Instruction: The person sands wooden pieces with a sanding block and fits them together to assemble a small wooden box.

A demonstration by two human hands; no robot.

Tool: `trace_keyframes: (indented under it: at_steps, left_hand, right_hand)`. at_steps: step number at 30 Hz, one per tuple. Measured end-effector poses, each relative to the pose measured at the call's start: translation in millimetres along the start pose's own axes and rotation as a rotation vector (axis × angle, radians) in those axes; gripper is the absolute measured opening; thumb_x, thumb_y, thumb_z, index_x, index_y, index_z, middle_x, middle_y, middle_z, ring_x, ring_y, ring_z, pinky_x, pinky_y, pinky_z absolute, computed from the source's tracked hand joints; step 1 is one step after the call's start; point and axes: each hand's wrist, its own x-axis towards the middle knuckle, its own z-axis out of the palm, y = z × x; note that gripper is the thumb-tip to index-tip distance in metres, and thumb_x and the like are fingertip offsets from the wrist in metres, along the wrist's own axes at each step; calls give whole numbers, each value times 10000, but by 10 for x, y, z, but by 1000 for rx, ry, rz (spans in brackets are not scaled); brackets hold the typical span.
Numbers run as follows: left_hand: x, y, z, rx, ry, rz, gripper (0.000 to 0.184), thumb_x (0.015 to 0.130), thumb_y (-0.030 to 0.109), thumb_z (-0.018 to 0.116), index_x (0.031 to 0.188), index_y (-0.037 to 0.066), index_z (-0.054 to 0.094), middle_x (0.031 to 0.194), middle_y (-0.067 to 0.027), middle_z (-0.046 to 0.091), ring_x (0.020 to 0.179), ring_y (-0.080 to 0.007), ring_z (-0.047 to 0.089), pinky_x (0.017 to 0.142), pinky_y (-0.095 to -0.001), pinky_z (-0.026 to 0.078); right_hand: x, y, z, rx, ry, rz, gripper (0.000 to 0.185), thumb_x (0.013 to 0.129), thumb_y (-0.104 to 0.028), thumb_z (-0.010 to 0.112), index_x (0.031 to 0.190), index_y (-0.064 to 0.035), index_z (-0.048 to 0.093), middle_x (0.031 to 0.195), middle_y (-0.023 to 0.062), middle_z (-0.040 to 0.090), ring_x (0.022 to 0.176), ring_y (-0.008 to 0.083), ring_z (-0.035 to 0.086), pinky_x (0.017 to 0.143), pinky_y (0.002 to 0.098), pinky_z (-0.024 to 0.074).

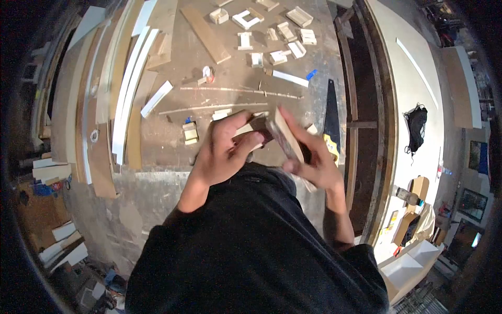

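Above the near edge of the workbench, my left hand (222,144) is closed on a small wooden piece (251,126), thumb and fingers pinching it. My right hand (316,159) grips a flat wooden block (285,135), held tilted, with a pale face and a darker edge. The block's upper end meets or nearly meets the small piece; I cannot tell whether they touch. Both are slightly blurred. Right of my right hand lies a handsaw (331,112) with a dark blade and yellow handle. A small wooden part (190,133) sits left of my left hand.
Several small wooden assemblies (244,41) are scattered at the bench's far side. Long boards and white strips (133,94) lie along the left. Thin sticks (240,92) cross the middle. A white-topped surface (402,78) on the right holds a black mesh item (416,128).
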Motion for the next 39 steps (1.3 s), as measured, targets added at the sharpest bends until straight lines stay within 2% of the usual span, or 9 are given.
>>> trace_keyframes:
  at_steps: [1,5,10,12,20,24,27,36,39]
  left_hand:
    - [-22,40,-58,-49,39,-22,185,954,81,614,1063,-68,610,893,-121,673,786,-107,616,698,-267,522]
    - [-130,70,-147,-63,107,-47,202,977,93,619,1076,-80,588,956,-81,656,848,-75,587,727,-235,510]
    - [-125,6,-85,37,48,-61,178,963,68,622,1079,-64,595,889,-72,660,838,-65,570,708,-236,494]
    - [-151,-106,65,111,70,102,162,950,37,602,1083,-55,600,884,-84,665,802,-108,613,701,-258,505]
    - [-196,-101,78,156,49,-89,192,953,-28,551,1139,-63,583,932,-104,671,861,-108,656,722,-264,532]
    - [-145,-72,-48,-119,181,-9,189,988,13,547,1158,-67,565,996,-82,670,894,-137,672,743,-257,540]
    - [-235,7,-206,-186,208,-129,213,993,50,568,1180,-54,565,1026,-77,662,908,-108,660,744,-252,536]
    - [-334,0,-623,-95,151,49,303,983,132,585,1220,-56,566,1017,-117,692,894,-127,662,771,-257,530]
    - [-421,79,-814,206,186,122,284,974,180,598,1127,-60,586,955,-172,685,874,-239,693,764,-314,518]
  right_hand:
    - [-44,50,-47,-78,-16,-61,863,790,-154,798,1514,0,354,1480,156,481,1304,167,437,1117,321,309]
    - [-237,241,-55,101,60,330,884,750,-139,820,1490,40,371,1482,179,481,1357,213,428,1145,346,275]
    - [29,203,13,161,84,-119,884,746,-131,817,1489,42,370,1466,174,501,1340,214,455,1126,337,301]
    - [128,111,25,108,24,-125,874,751,-121,803,1498,18,371,1441,179,525,1329,225,470,1121,343,313]
    - [285,-33,30,-40,-56,-49,910,767,-127,814,1540,-63,338,1225,128,665,1087,135,575,987,306,445]
    - [286,-8,-47,165,-82,83,846,742,-101,830,1471,17,417,1525,176,436,1402,232,398,1173,360,239]
    - [171,36,-129,-62,-190,52,838,758,-115,828,1464,53,409,1464,188,503,1337,214,455,1130,349,317]
    - [542,-426,512,-101,-21,-155,862,747,-166,834,1469,38,409,1516,187,445,1387,214,411,1159,352,271]
    - [587,-521,703,6,-29,13,924,673,-146,845,1458,72,409,1484,206,479,1413,240,388,1174,349,207]
